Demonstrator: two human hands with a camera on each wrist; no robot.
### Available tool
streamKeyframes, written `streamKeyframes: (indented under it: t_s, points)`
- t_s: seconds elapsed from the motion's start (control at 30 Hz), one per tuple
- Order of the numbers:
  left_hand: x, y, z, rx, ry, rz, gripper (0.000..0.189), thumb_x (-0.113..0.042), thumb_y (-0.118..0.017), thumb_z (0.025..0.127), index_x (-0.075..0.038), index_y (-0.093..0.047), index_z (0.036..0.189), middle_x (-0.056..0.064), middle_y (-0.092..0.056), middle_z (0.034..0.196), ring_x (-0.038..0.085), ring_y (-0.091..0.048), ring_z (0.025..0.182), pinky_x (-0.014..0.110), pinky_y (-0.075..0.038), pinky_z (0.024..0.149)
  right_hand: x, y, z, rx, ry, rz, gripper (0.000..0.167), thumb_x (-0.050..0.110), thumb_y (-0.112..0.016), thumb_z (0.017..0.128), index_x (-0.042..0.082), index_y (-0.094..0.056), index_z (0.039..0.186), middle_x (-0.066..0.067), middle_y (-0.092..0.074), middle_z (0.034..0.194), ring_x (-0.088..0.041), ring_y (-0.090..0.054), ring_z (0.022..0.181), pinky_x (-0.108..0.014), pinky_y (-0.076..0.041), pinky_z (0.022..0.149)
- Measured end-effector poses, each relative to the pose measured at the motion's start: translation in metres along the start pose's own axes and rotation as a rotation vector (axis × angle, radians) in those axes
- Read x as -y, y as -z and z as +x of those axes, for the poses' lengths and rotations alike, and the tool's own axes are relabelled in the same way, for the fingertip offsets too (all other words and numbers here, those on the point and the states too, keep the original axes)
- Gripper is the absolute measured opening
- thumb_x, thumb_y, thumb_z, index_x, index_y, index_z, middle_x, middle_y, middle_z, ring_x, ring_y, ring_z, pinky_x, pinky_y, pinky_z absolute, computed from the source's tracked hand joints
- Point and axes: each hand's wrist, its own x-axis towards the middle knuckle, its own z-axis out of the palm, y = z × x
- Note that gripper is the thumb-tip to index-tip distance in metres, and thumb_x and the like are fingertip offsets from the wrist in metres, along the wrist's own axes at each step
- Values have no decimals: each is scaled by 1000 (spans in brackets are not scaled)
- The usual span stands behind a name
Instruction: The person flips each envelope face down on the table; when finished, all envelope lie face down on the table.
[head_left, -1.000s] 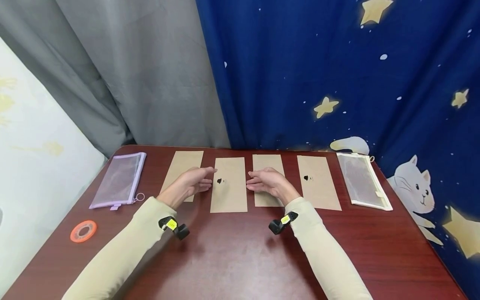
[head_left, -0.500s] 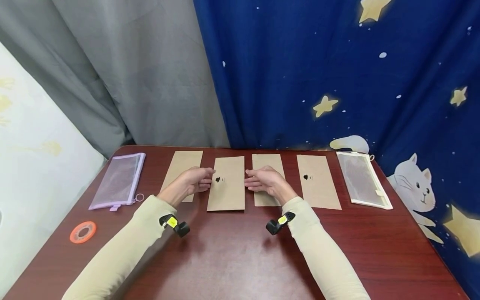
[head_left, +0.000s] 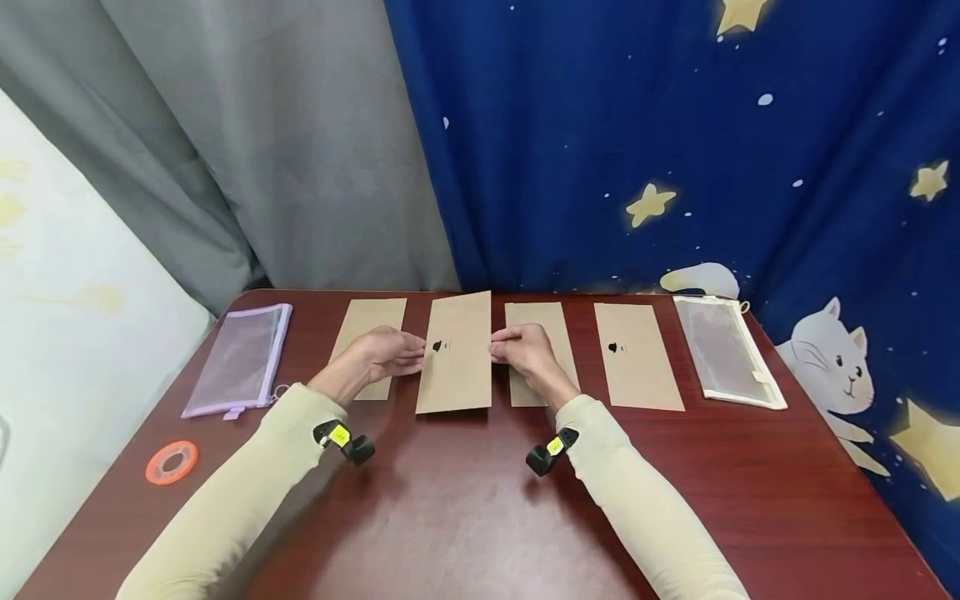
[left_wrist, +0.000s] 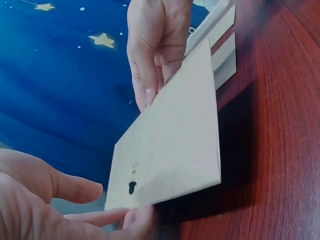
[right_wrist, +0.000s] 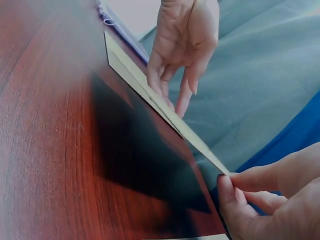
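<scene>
A flat brown kraft-paper rectangle [head_left: 457, 371] with a small black hat print is raised off the table, tilted, its shadow falling below. My right hand [head_left: 529, 353] pinches its right edge between thumb and fingers, plain in the right wrist view. At the opposite edge is my left hand [head_left: 381, 350]; in the left wrist view its fingertips [left_wrist: 136, 218] reach the edge while the thumb stands apart. Matching brown rectangles lie flat beside it: a left one [head_left: 367, 318] and an inner right one [head_left: 542, 315], both partly hidden by hands, and an outer right one [head_left: 645, 367].
On the dark red table [head_left: 465, 508], a purple mesh zip pouch [head_left: 238, 358] lies at the left. An orange ring [head_left: 172, 462] is nearer the left front. A white mesh zip pouch [head_left: 727, 350] lies at the right. Grey and blue curtains hang behind the table.
The middle brown rectangle has risen from the table and tilted. My right hand has closed from loosely spread fingers to a pinch on its edge. The other items stay put.
</scene>
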Motion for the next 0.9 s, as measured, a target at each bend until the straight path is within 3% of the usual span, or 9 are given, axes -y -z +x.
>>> streamKeyframes:
  t_s: [0.27,0.47,0.6,0.8,0.9]
  points:
    - [-6,12,-6,-37,-102,-26,41,4,-57,98,18,-50,136,1,-73,87,9,-71,82,39,-52,105,-4,2,3,19,-44,106,31,-13,-66,86,-12,-67,117,-5,-69,87,-7,-64,74,-20,-60,74]
    - [-11,15,-7,-66,-88,-126,36,5,-63,95,13,-59,130,1,-76,79,9,-74,73,28,-62,85,-11,6,6,72,-84,140,38,-12,-63,89,-9,-64,126,-2,-70,92,-6,-65,78,-20,-60,79]
    - [-15,15,-8,-63,-78,-116,26,6,-63,94,9,-67,120,1,-76,77,9,-74,70,26,-63,82,-13,6,8,98,-90,138,38,-12,-62,90,-8,-64,127,1,-69,89,-6,-64,77,-20,-59,79]
    - [-29,13,-10,-57,-127,-51,14,6,-61,95,7,-70,106,0,-74,74,8,-73,68,27,-63,80,-3,7,9,81,-31,38,28,-8,-65,91,-9,-69,118,-3,-70,89,-5,-65,75,-22,-61,80]
    - [-36,10,-12,-78,-165,-57,13,8,-62,93,10,-67,104,2,-74,72,9,-73,66,27,-64,76,8,2,4,-10,103,-184,19,3,-69,91,-4,-74,108,-9,-75,90,-9,-69,75,-18,-59,73]
